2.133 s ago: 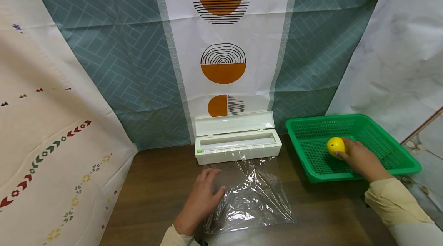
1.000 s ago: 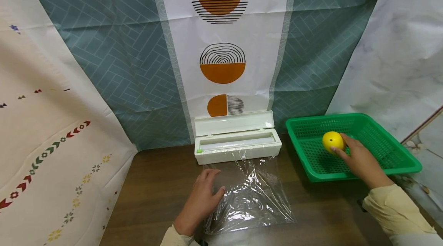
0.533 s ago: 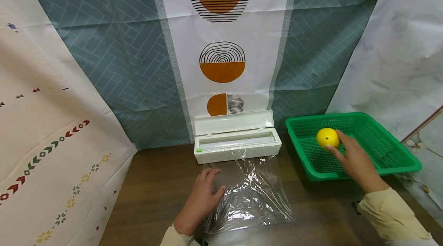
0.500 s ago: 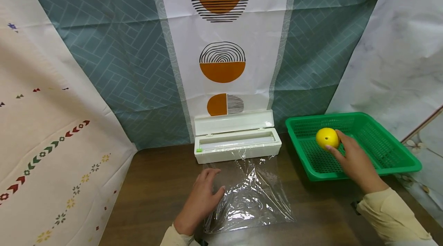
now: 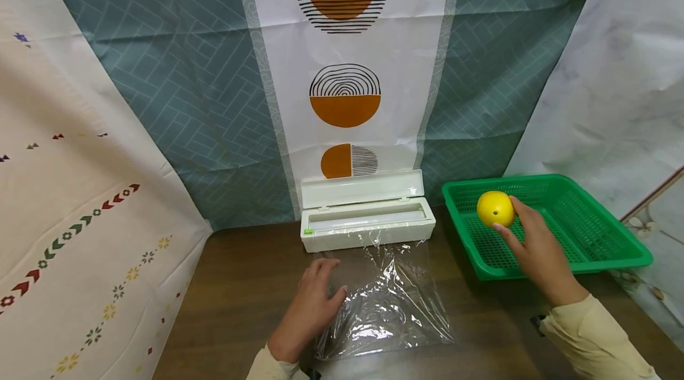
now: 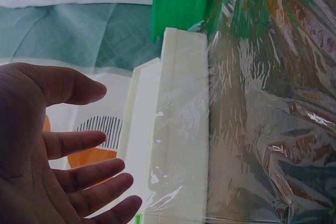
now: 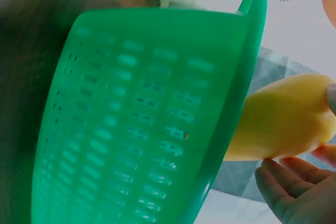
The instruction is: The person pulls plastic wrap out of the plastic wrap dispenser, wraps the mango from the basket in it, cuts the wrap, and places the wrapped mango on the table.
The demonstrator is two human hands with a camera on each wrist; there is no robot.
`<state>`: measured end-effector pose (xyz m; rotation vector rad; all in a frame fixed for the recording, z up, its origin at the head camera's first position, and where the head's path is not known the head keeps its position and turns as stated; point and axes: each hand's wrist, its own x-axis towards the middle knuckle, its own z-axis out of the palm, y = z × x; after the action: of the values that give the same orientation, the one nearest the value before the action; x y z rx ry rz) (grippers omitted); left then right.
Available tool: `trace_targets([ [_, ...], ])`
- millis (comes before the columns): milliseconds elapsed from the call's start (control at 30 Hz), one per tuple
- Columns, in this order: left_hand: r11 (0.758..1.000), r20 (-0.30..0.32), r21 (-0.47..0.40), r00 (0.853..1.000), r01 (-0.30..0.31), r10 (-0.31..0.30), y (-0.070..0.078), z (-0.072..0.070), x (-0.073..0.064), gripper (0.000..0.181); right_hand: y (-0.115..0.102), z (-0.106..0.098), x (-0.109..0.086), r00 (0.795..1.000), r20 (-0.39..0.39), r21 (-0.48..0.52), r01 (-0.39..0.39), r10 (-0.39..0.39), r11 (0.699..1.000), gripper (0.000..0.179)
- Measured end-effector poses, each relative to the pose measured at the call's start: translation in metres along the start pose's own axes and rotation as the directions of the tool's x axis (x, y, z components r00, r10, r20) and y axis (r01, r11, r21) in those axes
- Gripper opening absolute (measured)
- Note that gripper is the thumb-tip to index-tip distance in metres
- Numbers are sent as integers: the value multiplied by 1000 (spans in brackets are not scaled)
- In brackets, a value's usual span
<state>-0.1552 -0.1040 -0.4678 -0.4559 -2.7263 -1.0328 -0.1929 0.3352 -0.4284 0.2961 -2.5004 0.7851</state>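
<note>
My right hand (image 5: 540, 252) holds a smooth yellow mango (image 5: 494, 208) between thumb and fingers, above the left part of the green basket (image 5: 614, 265). In the right wrist view the mango (image 7: 283, 116) looks long, partly hidden behind the basket's wall, with fingertips (image 7: 275, 179) against its side. My left hand (image 5: 307, 312) lies at the left edge of a sheet of clear cling film (image 5: 390, 309), holding nothing; the left wrist view shows its fingers spread and relaxed. The film runs from a white cling film dispenser (image 5: 369, 240) whose lid (image 5: 363, 189) stands raised.
The brown wooden table (image 5: 240, 291) carries everything. A patterned teal and white cloth (image 5: 224, 83) hangs right behind the dispenser. A cream embroidered cloth (image 5: 96, 202) borders the left side, and a white marbled sheet (image 5: 614, 89) is on the right.
My right hand has raised the mango from inside the basket and brought it left, toward the basket's left side. The left hand, film and dispenser have stayed put.
</note>
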Motion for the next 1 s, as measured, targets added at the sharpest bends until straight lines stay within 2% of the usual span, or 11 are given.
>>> trace_targets([
  [367,1000,-3,-3,1000,-4,4,3,-5,3,55,-23,8,3,998,-52,59,41,-37,997,75],
  [633,1000,-17,-13,1000,1,-1,4,-8,7,53,-42,16,2,990,-86,46,117,-112,992,80],
  [833,999,-60,-18,997,-45,43,6,-9,14,51,-56,22,3,990,-87,66,117,-111,991,83],
  [1000,999,-51,-29,998,-24,22,6,-9,19,51,-66,30,6,990,-95,110,116,-106,987,80],
])
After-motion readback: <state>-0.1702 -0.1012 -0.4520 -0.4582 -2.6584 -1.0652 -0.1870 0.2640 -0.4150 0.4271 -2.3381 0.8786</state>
